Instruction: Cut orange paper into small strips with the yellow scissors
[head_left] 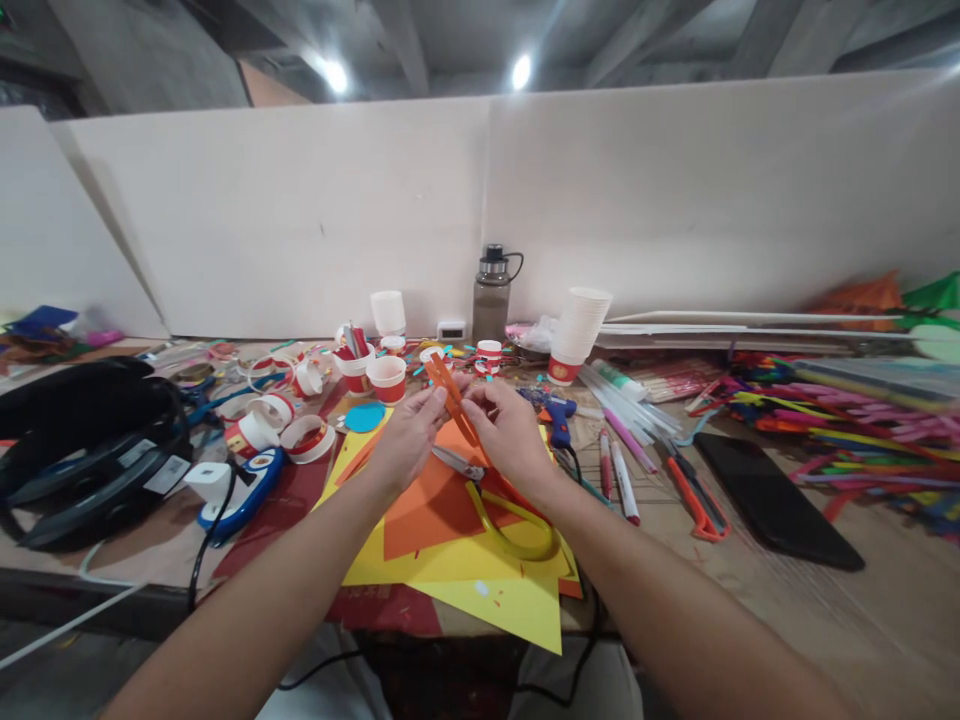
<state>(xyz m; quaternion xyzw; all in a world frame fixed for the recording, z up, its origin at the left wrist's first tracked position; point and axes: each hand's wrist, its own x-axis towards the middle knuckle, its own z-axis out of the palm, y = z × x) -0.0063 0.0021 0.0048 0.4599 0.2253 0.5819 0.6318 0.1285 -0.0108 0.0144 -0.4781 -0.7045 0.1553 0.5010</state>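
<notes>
My left hand [411, 440] and my right hand [511, 440] are close together over the middle of the table. Between them is a narrow orange paper strip [448, 385], pinched by the fingers of both hands and slanting upward to the left. Under the hands lie orange paper [420, 520] and yellow sheets [517, 605]. Scissors [454, 461] rest on the paper, their blades pointing left, with a yellow loop [536, 545] beside my right wrist. My right hand's fingertips are partly hidden.
Paper cups [387, 380] and cut cup rings [307, 440] stand at left, near a black headset [97, 450]. A bottle [491, 300] and stacked cups [581, 325] are behind. At right are a glue gun [560, 418], markers [624, 482], a cutter [696, 495], a phone [776, 500] and pipe cleaners [862, 430].
</notes>
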